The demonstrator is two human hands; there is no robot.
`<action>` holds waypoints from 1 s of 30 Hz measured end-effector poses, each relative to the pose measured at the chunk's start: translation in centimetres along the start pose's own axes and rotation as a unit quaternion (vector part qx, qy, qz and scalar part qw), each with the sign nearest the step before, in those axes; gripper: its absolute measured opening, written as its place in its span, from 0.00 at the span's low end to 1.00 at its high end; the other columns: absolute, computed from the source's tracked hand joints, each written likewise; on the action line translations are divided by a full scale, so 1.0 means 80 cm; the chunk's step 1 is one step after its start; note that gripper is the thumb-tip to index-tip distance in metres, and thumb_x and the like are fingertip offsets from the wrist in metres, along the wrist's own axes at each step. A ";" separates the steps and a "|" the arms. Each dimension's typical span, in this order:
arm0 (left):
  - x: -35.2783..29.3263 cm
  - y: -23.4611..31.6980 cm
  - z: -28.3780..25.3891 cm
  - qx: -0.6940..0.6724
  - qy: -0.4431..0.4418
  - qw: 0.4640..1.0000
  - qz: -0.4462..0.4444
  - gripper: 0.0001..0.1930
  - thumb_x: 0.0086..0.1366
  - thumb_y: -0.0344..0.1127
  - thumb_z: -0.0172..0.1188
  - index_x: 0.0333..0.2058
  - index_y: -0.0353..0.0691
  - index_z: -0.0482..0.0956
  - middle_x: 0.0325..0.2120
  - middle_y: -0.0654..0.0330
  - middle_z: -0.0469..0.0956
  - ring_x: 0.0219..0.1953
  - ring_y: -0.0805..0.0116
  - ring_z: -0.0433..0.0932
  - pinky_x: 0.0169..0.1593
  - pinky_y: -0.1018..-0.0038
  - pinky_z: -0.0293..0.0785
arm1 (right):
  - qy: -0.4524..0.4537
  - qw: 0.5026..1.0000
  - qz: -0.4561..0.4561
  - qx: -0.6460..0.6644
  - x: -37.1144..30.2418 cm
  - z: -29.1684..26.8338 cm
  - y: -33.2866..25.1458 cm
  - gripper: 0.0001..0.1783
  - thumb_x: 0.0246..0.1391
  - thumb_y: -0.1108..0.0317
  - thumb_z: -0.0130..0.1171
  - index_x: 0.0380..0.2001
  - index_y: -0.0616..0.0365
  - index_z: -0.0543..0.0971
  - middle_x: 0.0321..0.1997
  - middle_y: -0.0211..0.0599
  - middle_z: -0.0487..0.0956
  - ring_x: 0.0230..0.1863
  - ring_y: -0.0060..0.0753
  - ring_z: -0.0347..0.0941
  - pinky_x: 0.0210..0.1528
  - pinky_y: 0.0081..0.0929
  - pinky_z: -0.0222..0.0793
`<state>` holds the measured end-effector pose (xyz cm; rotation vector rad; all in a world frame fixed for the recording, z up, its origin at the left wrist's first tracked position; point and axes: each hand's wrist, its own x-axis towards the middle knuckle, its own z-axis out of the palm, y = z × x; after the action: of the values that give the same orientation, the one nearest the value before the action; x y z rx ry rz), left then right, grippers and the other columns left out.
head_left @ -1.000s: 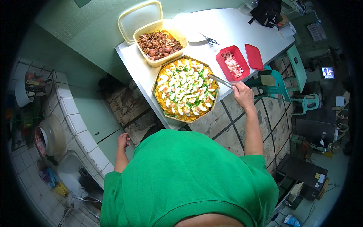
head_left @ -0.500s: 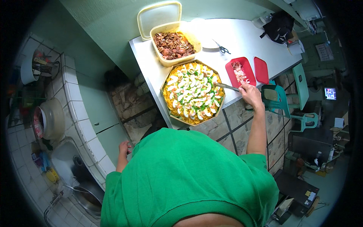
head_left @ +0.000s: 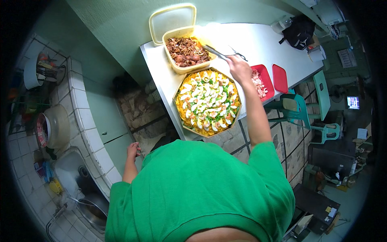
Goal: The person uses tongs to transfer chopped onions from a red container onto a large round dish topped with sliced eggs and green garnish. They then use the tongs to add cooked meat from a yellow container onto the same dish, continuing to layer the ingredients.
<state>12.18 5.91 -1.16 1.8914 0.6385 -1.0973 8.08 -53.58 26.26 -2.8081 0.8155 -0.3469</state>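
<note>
My right hand [head_left: 240, 69] is closed on a pair of metal tongs [head_left: 217, 52]. The tips of the tongs reach over the right edge of a cream plastic container [head_left: 176, 67], which holds dark brown squid rings and meat [head_left: 187, 50]. Just in front of it sits an octagonal tray [head_left: 176, 105] of yellow noodles topped with egg slices, chopped greens and shrimp. My left hand [head_left: 133, 149] hangs low beside my body with loosely bent fingers and nothing visible in it.
Right of the tray stands a red container [head_left: 269, 86] of pinkish pieces, with its red lid [head_left: 279, 78] alongside. Scissors [head_left: 239, 54] lie behind my right hand. Green plastic chairs [head_left: 302, 109] border the table's right edge. A tiled counter with a sink [head_left: 66, 167] runs along my left.
My right hand has carried the tongs from the noodle tray's right side up and leftward to the cream container. My left hand stays low at my side.
</note>
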 end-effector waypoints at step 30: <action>-0.080 -0.092 0.018 -0.046 0.049 0.997 -0.032 0.14 0.68 0.43 0.52 0.48 0.46 0.76 0.25 0.59 0.77 0.13 0.72 0.66 0.17 0.73 0.70 | 0.011 0.977 -0.170 0.126 -0.164 -0.015 0.007 0.06 0.57 0.68 0.57 0.38 0.53 0.79 0.31 0.39 0.79 0.25 0.44 0.77 0.26 0.37 0.72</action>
<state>2.88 8.43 1.06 1.8655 0.7976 -1.0029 -3.29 -47.01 25.08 -2.6955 0.2639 -0.4958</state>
